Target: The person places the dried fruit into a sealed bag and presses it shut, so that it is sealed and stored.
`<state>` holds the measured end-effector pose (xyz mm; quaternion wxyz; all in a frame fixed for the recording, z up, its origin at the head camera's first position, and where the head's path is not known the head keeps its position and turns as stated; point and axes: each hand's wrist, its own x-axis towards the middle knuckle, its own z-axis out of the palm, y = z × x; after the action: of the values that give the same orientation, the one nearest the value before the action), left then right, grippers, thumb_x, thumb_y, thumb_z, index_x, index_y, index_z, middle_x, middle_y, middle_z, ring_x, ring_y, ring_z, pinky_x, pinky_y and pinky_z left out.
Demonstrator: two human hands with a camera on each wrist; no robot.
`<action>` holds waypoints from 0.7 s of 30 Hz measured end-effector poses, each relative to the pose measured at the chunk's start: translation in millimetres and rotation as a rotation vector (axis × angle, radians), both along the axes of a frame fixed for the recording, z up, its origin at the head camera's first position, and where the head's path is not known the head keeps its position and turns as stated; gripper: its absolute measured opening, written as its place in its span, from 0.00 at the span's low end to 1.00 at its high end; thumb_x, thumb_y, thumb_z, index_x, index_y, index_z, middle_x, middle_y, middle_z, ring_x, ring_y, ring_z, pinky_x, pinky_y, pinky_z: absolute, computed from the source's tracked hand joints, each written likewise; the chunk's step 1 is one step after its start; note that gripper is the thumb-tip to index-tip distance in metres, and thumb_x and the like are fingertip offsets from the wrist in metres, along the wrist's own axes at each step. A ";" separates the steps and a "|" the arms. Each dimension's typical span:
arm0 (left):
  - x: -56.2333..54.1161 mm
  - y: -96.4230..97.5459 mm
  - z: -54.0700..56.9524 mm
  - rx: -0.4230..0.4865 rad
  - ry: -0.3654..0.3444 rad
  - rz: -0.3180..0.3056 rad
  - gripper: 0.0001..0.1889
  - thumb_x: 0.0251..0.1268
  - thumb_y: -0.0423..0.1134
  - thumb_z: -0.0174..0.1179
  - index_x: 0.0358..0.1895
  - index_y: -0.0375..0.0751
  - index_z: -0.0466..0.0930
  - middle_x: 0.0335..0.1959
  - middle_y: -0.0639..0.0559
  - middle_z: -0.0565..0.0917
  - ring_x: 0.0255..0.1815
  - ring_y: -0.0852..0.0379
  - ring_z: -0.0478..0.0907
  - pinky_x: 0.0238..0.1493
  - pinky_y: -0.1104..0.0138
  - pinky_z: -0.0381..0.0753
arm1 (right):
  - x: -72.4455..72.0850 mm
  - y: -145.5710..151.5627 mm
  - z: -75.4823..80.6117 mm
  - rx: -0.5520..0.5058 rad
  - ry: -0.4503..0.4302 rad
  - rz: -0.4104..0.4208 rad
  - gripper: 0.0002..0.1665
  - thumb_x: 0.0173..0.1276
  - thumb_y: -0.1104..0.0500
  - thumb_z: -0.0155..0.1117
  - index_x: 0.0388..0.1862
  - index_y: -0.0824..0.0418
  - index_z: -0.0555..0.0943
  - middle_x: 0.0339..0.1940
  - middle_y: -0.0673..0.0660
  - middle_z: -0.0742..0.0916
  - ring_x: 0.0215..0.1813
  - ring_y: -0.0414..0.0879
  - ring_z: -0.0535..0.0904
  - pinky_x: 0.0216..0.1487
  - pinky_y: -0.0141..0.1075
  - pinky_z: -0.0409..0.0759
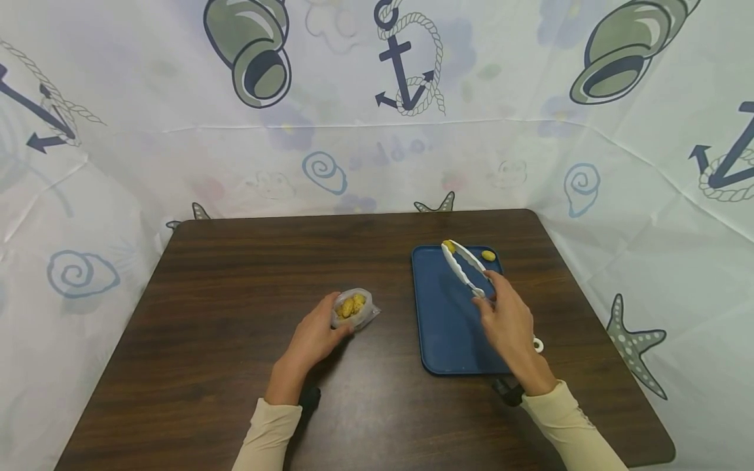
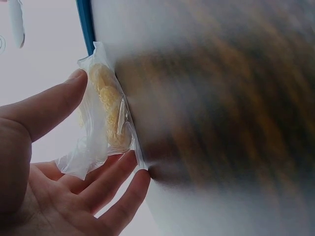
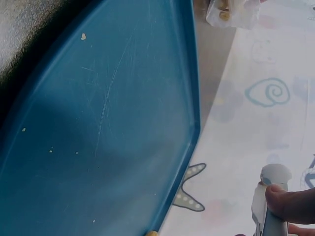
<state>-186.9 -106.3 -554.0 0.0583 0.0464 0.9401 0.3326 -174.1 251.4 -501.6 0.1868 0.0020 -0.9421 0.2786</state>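
My left hand (image 1: 313, 337) grips a small clear plastic bag (image 1: 369, 316) by its sides, thumb on one side and fingers on the other. Its mouth is open, and several yellow lumpy snack pieces (image 1: 351, 305) show inside. In the left wrist view the bag (image 2: 96, 132) stands at the tabletop. White tongs (image 1: 456, 267) are held in my right hand (image 1: 508, 320), tips pointing away from me over the blue tray (image 1: 453, 333). A yellow piece (image 1: 449, 246) sits between the tong tips. Another piece (image 1: 488, 256) lies in the tray's far right corner.
The dark wooden table (image 1: 235, 275) has rounded corners. A patterned white cloth (image 1: 365, 157) hangs behind it and along both sides. Small crumbs (image 3: 83, 37) dot the tray in the right wrist view. A white ring (image 1: 538, 345) shows beside my right wrist.
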 end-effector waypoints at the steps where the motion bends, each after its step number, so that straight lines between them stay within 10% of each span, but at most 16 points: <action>1: 0.0 -0.1 -0.1 -0.001 -0.001 0.000 0.42 0.67 0.46 0.71 0.79 0.40 0.60 0.75 0.38 0.72 0.70 0.38 0.75 0.68 0.41 0.72 | 0.2 -0.4 0.1 0.001 -0.001 0.005 0.32 0.68 0.61 0.72 0.70 0.59 0.74 0.40 0.62 0.87 0.36 0.53 0.83 0.35 0.50 0.76; 21: -1.8 -0.1 -1.9 0.004 -0.004 0.004 0.42 0.67 0.46 0.71 0.79 0.39 0.59 0.75 0.38 0.72 0.71 0.38 0.73 0.69 0.40 0.71 | 2.7 -9.2 -2.8 0.003 -0.024 0.093 0.32 0.70 0.61 0.71 0.71 0.59 0.74 0.49 0.63 0.87 0.43 0.56 0.84 0.40 0.54 0.80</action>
<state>-188.7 -106.4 -555.9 0.0594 0.0442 0.9393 0.3349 -171.4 242.3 -504.4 0.1624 0.0429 -0.9434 0.2859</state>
